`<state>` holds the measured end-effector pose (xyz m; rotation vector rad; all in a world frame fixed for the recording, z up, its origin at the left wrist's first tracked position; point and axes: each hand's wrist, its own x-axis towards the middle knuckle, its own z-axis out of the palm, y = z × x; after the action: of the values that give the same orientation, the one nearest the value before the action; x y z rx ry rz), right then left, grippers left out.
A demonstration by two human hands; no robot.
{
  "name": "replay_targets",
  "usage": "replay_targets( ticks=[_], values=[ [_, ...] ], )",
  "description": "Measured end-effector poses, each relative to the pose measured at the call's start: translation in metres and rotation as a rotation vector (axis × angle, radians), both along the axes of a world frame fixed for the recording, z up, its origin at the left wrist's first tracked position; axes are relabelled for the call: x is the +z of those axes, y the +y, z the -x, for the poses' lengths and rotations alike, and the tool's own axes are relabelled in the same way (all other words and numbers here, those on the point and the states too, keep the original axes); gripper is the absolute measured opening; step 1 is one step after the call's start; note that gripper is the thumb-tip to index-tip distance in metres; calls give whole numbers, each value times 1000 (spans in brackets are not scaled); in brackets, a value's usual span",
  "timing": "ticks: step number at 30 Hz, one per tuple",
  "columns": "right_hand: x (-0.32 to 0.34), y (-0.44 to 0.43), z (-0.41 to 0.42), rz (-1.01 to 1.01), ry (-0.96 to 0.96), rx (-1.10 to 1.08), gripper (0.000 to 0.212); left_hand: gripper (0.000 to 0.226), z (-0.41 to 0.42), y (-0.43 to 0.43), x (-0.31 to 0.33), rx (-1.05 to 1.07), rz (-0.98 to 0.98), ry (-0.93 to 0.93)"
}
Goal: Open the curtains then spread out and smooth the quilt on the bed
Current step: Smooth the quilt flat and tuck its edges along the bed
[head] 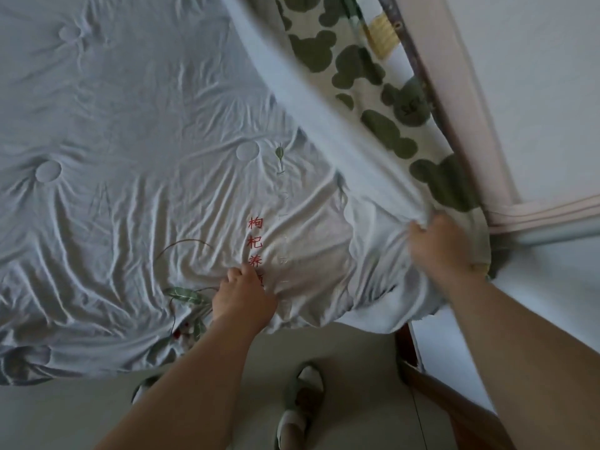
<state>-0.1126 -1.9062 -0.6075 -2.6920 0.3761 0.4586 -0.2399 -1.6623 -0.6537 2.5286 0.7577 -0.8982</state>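
A pale blue-grey quilt (pixel 130 125), wrinkled, with tufted buttons, red characters and embroidered leaves, covers the bed. My left hand (pixel 242 298) grips a bunch of the quilt near its front edge, beside the red characters. My right hand (pixel 438 251) grips the quilt's right corner, close to the wall. From that corner a long fold of the quilt rises toward the top of the view. Beneath it shows a cream sheet (pixel 373 92) with green bear-shaped patches. No curtains are in view.
A white wall with a pink skirting board (pixel 535 212) runs along the bed's right side. A dark wooden piece (pixel 431 394) stands at the lower right. My slippered feet (pixel 302 401) are on the pale floor in front of the bed.
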Motion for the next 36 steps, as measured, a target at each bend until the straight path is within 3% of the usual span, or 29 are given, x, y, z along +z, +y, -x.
replay_targets(
  ticks=[2, 6, 9, 13, 17, 20, 23, 26, 30, 32, 36],
  values=[
    [-4, -30, -2, 39, 10, -106, 41, 77, -3, -3, 2, -14, -33, 32],
    [-14, -25, 7, 85, 44, -66, 36, 65, -13, -14, 4, -9, -79, 45],
    [-14, -23, 11, 16, 29, -63, 34, 70, -24, -25, 8, -6, -80, -24],
    [-16, -40, 23, -72, 138, -12, 49, 80, -36, -49, 7, -129, -50, -108],
    [-12, -60, 25, -21, 59, -72, 24, 86, -43, -70, 7, -176, -79, -108],
    [-17, -70, 28, 43, -3, -180, 31, 86, -46, -73, 9, -231, -87, -142],
    [-26, -69, 33, 60, 64, -258, 39, 79, -43, -67, 6, -241, -70, -136],
    [-30, -64, 35, 166, 28, -186, 42, 76, -40, -65, 4, -250, -64, -125],
    [-27, -49, 32, 302, -286, 32, 48, 74, -48, -65, 7, -222, -49, -92],
    [-23, -40, 28, 318, -407, 148, 56, 62, -57, -61, 12, -177, -23, -98],
    [-16, -28, 8, 374, -419, 340, 58, 43, -74, -52, 21, -134, -29, -166]
  ],
)
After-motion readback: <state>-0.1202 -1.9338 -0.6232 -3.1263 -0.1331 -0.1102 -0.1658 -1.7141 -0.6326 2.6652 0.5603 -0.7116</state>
